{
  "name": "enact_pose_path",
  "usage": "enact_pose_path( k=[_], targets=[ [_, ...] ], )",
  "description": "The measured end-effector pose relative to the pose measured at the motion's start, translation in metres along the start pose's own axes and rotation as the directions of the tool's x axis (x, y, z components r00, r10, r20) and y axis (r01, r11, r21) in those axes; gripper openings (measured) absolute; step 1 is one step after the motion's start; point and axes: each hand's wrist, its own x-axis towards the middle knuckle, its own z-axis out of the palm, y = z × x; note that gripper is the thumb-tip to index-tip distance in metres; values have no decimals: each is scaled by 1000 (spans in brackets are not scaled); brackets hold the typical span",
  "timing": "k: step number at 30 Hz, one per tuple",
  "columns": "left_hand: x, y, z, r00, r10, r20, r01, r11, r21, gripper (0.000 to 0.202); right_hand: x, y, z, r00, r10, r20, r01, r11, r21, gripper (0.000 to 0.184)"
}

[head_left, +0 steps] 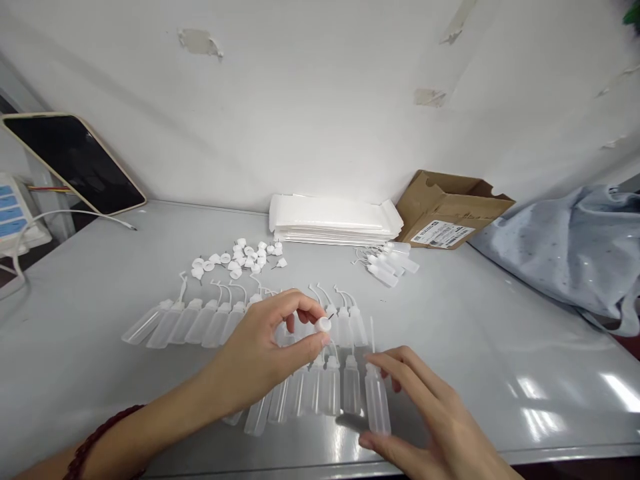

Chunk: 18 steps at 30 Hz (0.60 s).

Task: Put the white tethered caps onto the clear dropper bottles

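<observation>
Between the thumb and fingers of my left hand (280, 340) is a small white cap (323, 325) with a thin dark needle tip. My right hand (425, 413) has its thumb at the base and its fingers at the neck of a translucent squeeze bottle (377, 403), at the right end of the front row. Beside it stands another bottle (351, 390) of the same kind. Two rows of these bottles lie on the grey table, partly hidden by my left hand and forearm. The back row includes a bottle (188, 321) with a thin strap at its neck.
Loose white needle caps (249, 257) lie in a pile behind the bottles. A stack of white padded envelopes (335, 220) is against the wall, with a cardboard box (450, 210) and several small bottles (387, 263) nearby. A phone (75, 160) leans at left; a blue-grey cloth bag (575, 247) lies at right.
</observation>
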Motion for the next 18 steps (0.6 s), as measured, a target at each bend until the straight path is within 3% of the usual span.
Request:
enact_pose_path(
  k=[2, 5, 8, 14, 18],
  targets=[
    [1, -2, -2, 995, -9, 99, 26, 985, -169, 10, 8, -7, -9, 990, -130, -51, 130, 991, -3, 52],
    [3, -7, -5, 971, -53, 231, 153, 886, -439, 14, 34, -11, -15, 955, -294, -47, 296, 954, 54, 57],
    [6, -10, -9, 970, -84, 229, 209, 771, -602, 14, 63, -8, -12, 914, -400, -71, 406, 896, 179, 63],
    [12, -14, -10, 980, -139, 144, 199, 626, -754, 17, 83, 1, 7, 862, -445, -244, 498, 833, 239, 69],
    [12, -17, -4, 961, -183, 206, 274, 546, -792, 20, 77, 3, 15, 856, -444, -265, 503, 834, 226, 67]
  ],
)
